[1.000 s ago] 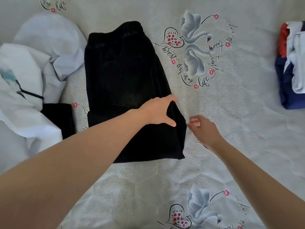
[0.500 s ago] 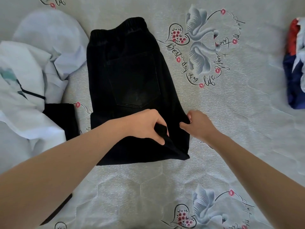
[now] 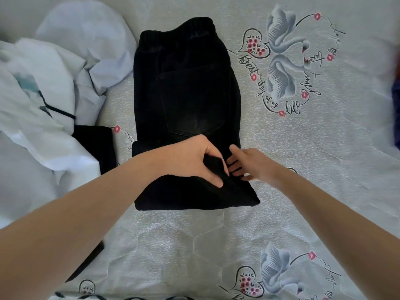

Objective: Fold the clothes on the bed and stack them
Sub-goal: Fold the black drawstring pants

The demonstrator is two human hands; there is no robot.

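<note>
Left hand: gone from flat to gripping black trousers at hem fold.
Right hand: slid in beside it, fingers spread.
Meaning: next fold likely.

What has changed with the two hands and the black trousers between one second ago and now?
The left hand, open above the black trousers before, now grips a fold of them. The right hand moved left from the sheet onto their edge, fingers straight. The trousers and the white clothes stayed in place.

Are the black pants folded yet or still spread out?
Partly folded. The black pants lie doubled, waistband at the far end, while the left hand grips a fold and the right hand touches it.
</note>
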